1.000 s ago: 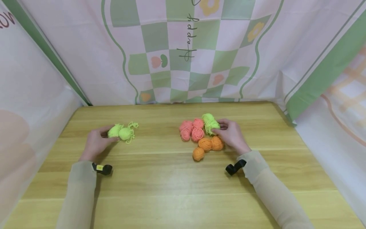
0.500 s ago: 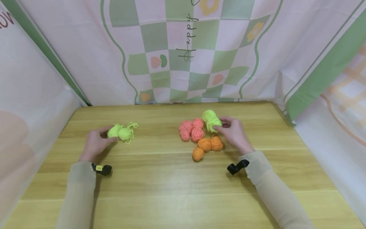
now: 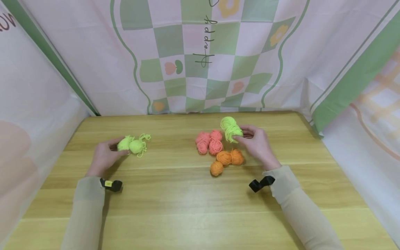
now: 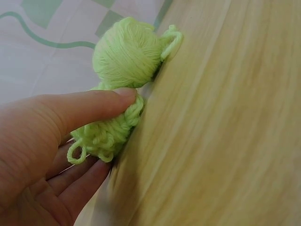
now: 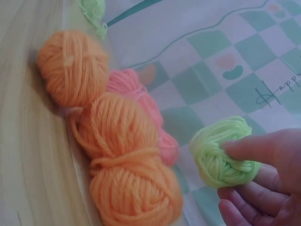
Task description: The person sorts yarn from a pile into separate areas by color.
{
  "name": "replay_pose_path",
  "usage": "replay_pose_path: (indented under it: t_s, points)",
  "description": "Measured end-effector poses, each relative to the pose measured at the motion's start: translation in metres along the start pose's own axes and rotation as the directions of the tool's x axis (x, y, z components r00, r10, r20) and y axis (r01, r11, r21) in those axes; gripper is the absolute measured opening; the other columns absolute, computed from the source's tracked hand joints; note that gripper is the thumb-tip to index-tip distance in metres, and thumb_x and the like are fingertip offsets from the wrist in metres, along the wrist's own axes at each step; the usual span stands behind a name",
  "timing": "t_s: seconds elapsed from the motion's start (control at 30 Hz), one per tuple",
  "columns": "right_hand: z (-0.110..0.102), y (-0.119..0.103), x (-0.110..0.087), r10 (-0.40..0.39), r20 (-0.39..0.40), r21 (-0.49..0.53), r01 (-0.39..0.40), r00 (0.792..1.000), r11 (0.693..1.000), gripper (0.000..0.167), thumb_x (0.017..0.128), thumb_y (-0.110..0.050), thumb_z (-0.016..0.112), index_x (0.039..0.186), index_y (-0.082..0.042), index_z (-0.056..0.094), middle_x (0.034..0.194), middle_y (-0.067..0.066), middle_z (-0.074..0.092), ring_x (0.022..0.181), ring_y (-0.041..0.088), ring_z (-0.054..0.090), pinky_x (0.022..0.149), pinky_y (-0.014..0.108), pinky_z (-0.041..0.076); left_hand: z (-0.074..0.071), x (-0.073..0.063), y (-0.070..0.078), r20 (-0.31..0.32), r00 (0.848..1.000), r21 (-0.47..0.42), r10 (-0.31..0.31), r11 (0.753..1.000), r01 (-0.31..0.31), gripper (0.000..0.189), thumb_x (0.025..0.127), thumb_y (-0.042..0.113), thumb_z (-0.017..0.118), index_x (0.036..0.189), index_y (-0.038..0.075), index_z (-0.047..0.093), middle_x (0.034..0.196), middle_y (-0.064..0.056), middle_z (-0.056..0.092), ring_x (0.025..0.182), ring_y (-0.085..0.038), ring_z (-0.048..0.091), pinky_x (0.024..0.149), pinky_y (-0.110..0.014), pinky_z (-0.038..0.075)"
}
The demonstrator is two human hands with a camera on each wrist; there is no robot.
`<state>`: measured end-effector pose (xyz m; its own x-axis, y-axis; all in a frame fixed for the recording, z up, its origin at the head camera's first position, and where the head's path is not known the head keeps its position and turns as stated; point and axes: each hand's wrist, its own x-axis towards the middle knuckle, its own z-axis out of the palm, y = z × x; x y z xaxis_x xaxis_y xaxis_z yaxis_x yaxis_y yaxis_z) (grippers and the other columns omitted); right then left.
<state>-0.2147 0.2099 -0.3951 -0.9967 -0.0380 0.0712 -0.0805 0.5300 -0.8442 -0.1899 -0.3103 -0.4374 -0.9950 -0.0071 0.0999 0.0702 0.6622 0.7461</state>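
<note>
My left hand (image 3: 104, 156) grips one of two yellow-green yarn balls at the table's left; the round yarn ball (image 4: 127, 54) sits just past the thumb, and loose strands trail right of it. On the right side, my right hand (image 3: 257, 144) pinches a yellow-green yarn skein (image 3: 230, 129) between thumb and fingers. In the right wrist view this skein (image 5: 221, 153) appears apart from the other yarn. Pink yarn balls (image 3: 209, 141) lie clustered left of the right hand. Orange yarn balls (image 3: 230, 157) lie nearer the front, below the skein.
A wooden table (image 3: 175, 205) carries everything. Behind it hangs a white cloth with a green checked pattern (image 3: 197, 80), and more cloth stands at both sides. A black strap (image 3: 261, 184) with a small device is on the right wrist, and another (image 3: 112, 184) on the left.
My right hand has lifted the yellow-green skein up and slightly back, away from the pink and orange yarn. My left hand stays in place on its yarn.
</note>
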Motion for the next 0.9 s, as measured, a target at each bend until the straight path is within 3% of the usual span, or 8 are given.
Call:
replay_pose_path:
  t_s: [0.47,0.9]
  points:
    - [0.005,-0.017,-0.009,-0.081,-0.012,-0.007,0.080,0.997,0.997,0.049,0.089,-0.022,0.082,0.129,0.000,0.065,0.112,0.015,0.072,0.096,0.028,0.067,0.080,0.027,0.056,0.000,0.000,0.000,0.004,1.000,-0.009,-0.008,1.000,0.008,0.062,0.087,0.016,0.083,0.139,-0.004,0.058,0.134,-0.031,0.059,0.114,-0.045,0.061,0.098,-0.056,0.050]
    - [0.019,-0.023,-0.013,-0.075,0.050,0.024,0.074,0.996,0.997,0.049,0.088,-0.021,0.082,0.130,0.000,0.064,0.111,0.013,0.072,0.095,0.027,0.067,0.082,0.033,0.058,0.001,0.000,-0.001,-0.004,1.000,-0.007,-0.002,1.000,0.002,0.061,0.086,0.014,0.083,0.139,-0.004,0.058,0.133,-0.030,0.060,0.113,-0.045,0.062,0.097,-0.056,0.051]
